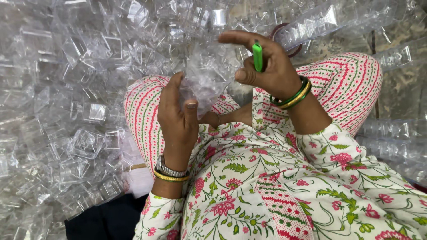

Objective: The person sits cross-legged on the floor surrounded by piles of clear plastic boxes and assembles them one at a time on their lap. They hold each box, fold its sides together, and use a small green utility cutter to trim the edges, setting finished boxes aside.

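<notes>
Left hand [178, 116] pinches the near edge of a clear plastic piece [205, 75] held above the lap. Right hand [267, 66], fingers closed around an upright green cutter [257, 56], sits just right of the piece.

In my left hand [178, 113] sits a clear plastic piece [205, 75], glossy and crinkled with glare. My right hand [267, 66] pinches a green cutter [257, 56] of smooth, matt plastic. Left of that piece, the heap of clear plastic boxes [66, 111] shines hard and slick. My printed cotton kurta [267, 178] below it looks soft and matt; the wrist bangles [293, 94] gleam.
</notes>
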The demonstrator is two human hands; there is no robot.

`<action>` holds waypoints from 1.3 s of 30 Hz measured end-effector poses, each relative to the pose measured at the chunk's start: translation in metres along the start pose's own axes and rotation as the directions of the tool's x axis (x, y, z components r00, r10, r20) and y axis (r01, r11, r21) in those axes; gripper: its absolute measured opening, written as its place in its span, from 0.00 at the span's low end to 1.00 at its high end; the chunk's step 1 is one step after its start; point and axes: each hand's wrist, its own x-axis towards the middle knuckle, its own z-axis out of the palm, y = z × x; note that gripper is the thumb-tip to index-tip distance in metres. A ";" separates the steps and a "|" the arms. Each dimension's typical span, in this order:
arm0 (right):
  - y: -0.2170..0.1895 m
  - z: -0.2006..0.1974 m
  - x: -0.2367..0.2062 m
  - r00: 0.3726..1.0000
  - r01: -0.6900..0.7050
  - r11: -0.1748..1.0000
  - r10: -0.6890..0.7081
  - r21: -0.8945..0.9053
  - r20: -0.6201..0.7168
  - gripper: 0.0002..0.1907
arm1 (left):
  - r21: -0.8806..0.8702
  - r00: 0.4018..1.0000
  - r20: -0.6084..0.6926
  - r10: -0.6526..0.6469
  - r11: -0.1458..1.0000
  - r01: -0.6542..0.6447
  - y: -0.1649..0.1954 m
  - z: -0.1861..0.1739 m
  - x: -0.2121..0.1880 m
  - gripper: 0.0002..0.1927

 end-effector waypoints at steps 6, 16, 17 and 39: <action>0.021 -0.004 0.005 0.980 -0.188 0.971 0.175 0.148 0.095 0.38 | -0.076 0.998 0.012 -0.061 0.995 0.062 0.001 -0.003 -0.003 0.46; 0.028 -0.005 0.004 0.958 0.145 0.986 -0.161 0.083 0.239 0.33 | -0.183 0.969 0.247 0.025 0.983 0.021 0.005 -0.011 0.009 0.46; 0.027 -0.004 0.004 0.954 0.142 0.986 -0.161 0.091 0.254 0.34 | -0.214 0.964 0.262 0.035 0.976 0.023 0.005 -0.013 0.009 0.47; 0.037 0.048 -0.003 0.939 -0.056 0.993 0.016 -0.107 -0.343 0.22 | -0.078 0.987 -0.035 -0.156 0.985 0.152 0.026 0.002 0.014 0.43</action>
